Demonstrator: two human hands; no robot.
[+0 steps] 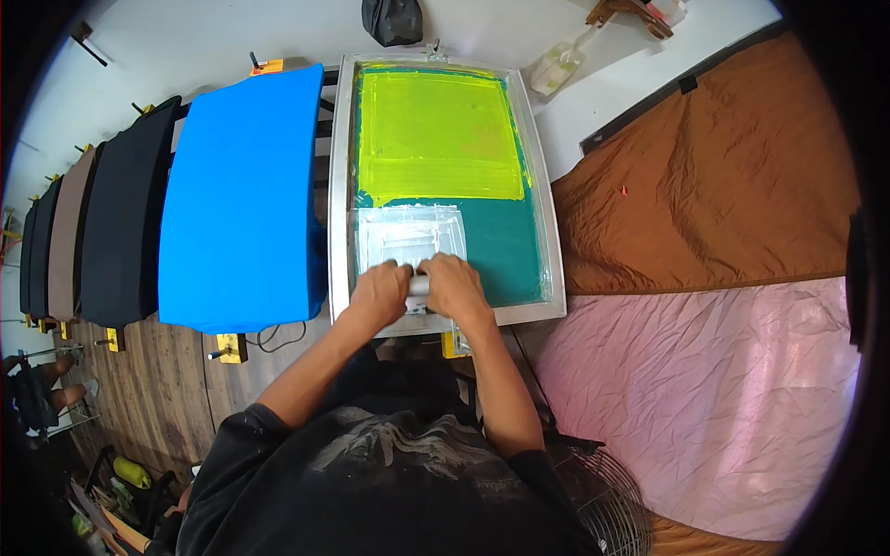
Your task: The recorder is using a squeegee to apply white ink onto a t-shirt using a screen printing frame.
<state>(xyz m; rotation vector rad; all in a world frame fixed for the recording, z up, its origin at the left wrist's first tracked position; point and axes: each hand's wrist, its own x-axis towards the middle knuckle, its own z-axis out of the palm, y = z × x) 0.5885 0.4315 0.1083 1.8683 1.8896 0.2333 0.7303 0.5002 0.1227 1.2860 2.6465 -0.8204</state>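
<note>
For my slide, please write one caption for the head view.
Left hand and right hand grip a pale handle at the near end of a framed screen, beside a blue cloth.

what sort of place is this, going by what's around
Probably a screen-printing workshop: there's a framed screen bearing a yellow-green area and a white area, a grey handle gripped by both hands over it, and a row of fabric-covered boards to the left.

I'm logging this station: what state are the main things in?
Left grip, closed on grey handle
Right grip, closed on grey handle
Green screen, framed, partly covered
Yellow-green patch, spread flat
White patch, streaked
Blue cloth, stretched smooth
Brown sheet, wrinkled
Pink sheet, wrinkled
Fan, on or off unclear
</note>
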